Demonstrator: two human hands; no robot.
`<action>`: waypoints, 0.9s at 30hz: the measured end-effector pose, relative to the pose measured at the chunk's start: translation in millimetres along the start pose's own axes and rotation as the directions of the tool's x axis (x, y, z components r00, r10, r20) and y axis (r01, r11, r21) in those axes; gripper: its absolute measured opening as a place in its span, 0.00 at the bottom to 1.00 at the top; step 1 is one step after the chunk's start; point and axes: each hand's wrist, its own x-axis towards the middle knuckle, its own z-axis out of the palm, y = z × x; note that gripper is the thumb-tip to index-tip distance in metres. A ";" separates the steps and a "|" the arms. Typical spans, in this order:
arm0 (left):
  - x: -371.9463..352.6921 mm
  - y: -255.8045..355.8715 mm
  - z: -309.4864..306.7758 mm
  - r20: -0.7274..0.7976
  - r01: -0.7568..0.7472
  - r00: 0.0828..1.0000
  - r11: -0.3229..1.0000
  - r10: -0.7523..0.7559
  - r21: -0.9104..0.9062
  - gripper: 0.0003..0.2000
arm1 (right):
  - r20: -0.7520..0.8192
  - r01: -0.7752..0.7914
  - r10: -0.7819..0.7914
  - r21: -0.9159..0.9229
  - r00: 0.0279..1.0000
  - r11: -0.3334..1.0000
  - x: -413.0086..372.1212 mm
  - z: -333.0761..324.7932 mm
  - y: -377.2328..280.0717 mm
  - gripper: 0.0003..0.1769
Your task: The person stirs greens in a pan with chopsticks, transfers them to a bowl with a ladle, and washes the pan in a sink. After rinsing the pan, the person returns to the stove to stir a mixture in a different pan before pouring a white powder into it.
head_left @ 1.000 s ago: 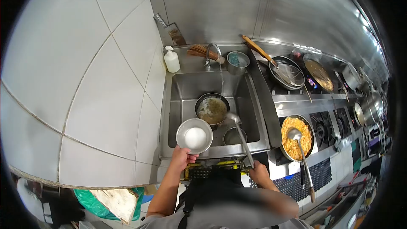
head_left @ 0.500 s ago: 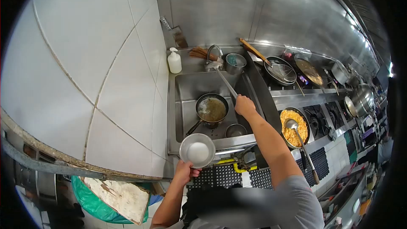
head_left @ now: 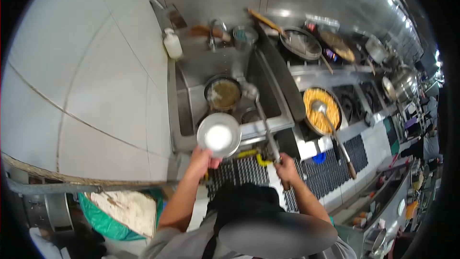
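Note:
My left hand (head_left: 203, 160) grips the rim of a metal bowl (head_left: 202, 127) with something white in it, held over the sink's front edge. My right hand (head_left: 286, 169) is closed around the handle of a long metal ladle (head_left: 265, 123). The ladle's head is over the sink, just right of a dark pan (head_left: 208, 91) that sits there with cloudy brownish liquid in it. Motion blurs the ladle somewhat. A small round container (head_left: 250, 116) stands in the sink, partly hidden behind the metal bowl and ladle.
The steel sink (head_left: 184, 115) has a tap (head_left: 212, 38) and a white pump bottle (head_left: 172, 44) behind it. To the right, a pan (head_left: 311, 127) of orange-yellow food holds another ladle (head_left: 341, 146). More pans and a strainer (head_left: 301, 43) are on the stove. White tiles (head_left: 86, 67) wall the left.
My right hand has drawn back toward my body, bringing the ladle's head from the tap down beside the sink pan. The view has shifted; my left hand still holds the metal bowl.

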 end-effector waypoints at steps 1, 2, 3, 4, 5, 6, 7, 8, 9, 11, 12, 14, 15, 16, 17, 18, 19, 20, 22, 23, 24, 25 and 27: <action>5.3 6.9 14.6 -0.014 0.030 0.999 0.999 -0.029 0.026 0.14 | 0.059 -0.112 0.103 0.180 0.993 0.977 -15.3 -16.6 -16.8 0.13; 6.3 12.3 32.4 -0.025 0.058 0.998 0.997 -0.056 0.054 0.15 | 0.127 -0.227 0.194 0.349 0.973 0.909 -35.8 -32.0 -28.9 0.13; 9.6 15.9 49.2 -0.025 0.098 0.995 0.994 -0.097 0.042 0.16 | 0.154 -0.225 0.176 0.419 0.972 0.880 -60.5 -49.8 -44.0 0.13; 14.6 19.8 67.6 -0.016 0.128 0.992 0.991 -0.127 0.032 0.18 | 0.165 -0.211 0.149 0.487 0.975 0.847 -80.8 -69.0 -56.0 0.13; 19.2 20.8 86.3 -0.001 0.141 0.990 0.989 -0.141 0.046 0.18 | 0.155 -0.178 0.110 0.551 0.982 0.815 -101.4 -85.5 -54.7 0.11; 22.2 19.0 105.9 0.041 0.151 0.987 0.988 -0.153 0.042 0.20 | 0.191 -0.233 0.151 0.549 0.970 0.803 -121.5 -109.5 -64.9 0.09; 24.6 16.6 126.1 0.086 0.161 0.983 0.986 -0.164 0.039 0.21 | 0.120 -0.273 0.245 0.398 0.962 0.876 -144.5 -131.3 -72.7 0.08; 27.9 14.7 147.2 0.109 0.166 0.979 0.985 -0.172 0.055 0.21 | 0.033 -0.321 0.322 0.237 0.946 0.917 -163.2 -149.1 -74.3 0.07; 29.5 11.2 169.3 0.136 0.187 0.972 0.982 -0.189 0.029 0.19 | -0.057 -0.196 0.202 0.098 0.978 0.976 -180.7 -161.4 -66.3 0.07; 26.0 1.2 211.7 0.168 0.212 0.964 0.977 -0.208 -0.011 0.17 | -0.135 -0.187 0.184 -0.008 0.974 0.982 -212.9 -184.9 -57.2 0.09; 26.8 -8.7 230.8 0.184 0.218 0.960 0.976 -0.211 -0.017 0.17 | -0.177 -0.171 0.135 -0.206 0.975 0.964 -221.9 -197.2 -62.9 0.11; 28.8 -30.2 260.2 0.221 0.217 0.956 0.972 -0.193 -0.088 0.16 | -0.176 -0.156 0.094 -0.379 0.980 0.912 -232.9 -218.7 -76.4 0.10; 28.5 -38.9 271.4 0.265 0.225 0.945 0.969 -0.192 -0.102 0.16 | -0.175 -0.159 0.097 -0.386 0.980 0.909 -236.5 -226.4 -69.6 0.10; 28.9 -47.6 282.6 0.266 0.226 0.945 0.967 -0.190 -0.113 0.16 | -0.181 -0.132 0.056 -0.445 0.982 0.886 -236.2 -232.8 -59.9 0.11; 27.9 -57.8 291.9 0.272 0.221 0.945 0.969 -0.183 -0.115 0.16 | -0.174 -0.104 0.017 -0.502 0.985 0.858 -235.4 -237.7 -51.6 0.12; 24.8 -63.7 299.6 0.273 0.215 0.946 0.970 -0.176 -0.118 0.16 | -0.156 -0.096 0.018 -0.512 0.988 0.853 -232.9 -241.6 -46.3 0.12; 19.9 -65.9 305.0 0.227 0.205 0.960 0.965 -0.165 -0.166 0.16 | -0.128 -0.105 0.035 -0.590 0.991 0.801 -230.0 -243.6 -42.1 0.12; 18.4 -71.8 305.6 0.213 0.210 0.962 0.961 -0.170 -0.182 0.16 | -0.102 -0.109 0.055 -0.662 0.993 0.742 -228.1 -243.7 -38.2 0.13; 22.3 -78.6 300.1 0.217 0.175 0.966 0.972 -0.139 -0.160 0.15 | -0.043 -0.091 0.081 -0.600 0.996 0.795 -224.1 -240.5 -28.9 0.12; 24.9 -83.4 292.9 0.234 0.182 0.962 0.968 -0.140 -0.170 0.17 | -0.003 -0.096 0.111 -0.523 0.994 0.847 -224.2 -236.6 -25.3 0.12; 23.9 -85.5 287.6 0.224 0.185 0.964 0.966 -0.143 -0.183 0.17 | 0.012 -0.091 0.114 -0.530 0.993 0.843 -223.5 -232.1 -23.6 0.12; 22.1 -87.9 282.7 0.175 0.168 0.975 0.971 -0.138 -0.169 0.18 | 0.069 -0.155 0.201 -0.413 0.977 0.897 -223.2 -226.5 -23.4 0.11; 20.5 -89.3 268.5 0.106 0.150 0.985 0.979 -0.137 -0.135 0.22 | 0.201 -0.389 0.429 -0.212 0.881 0.897 -215.4 -216.3 -41.3 0.09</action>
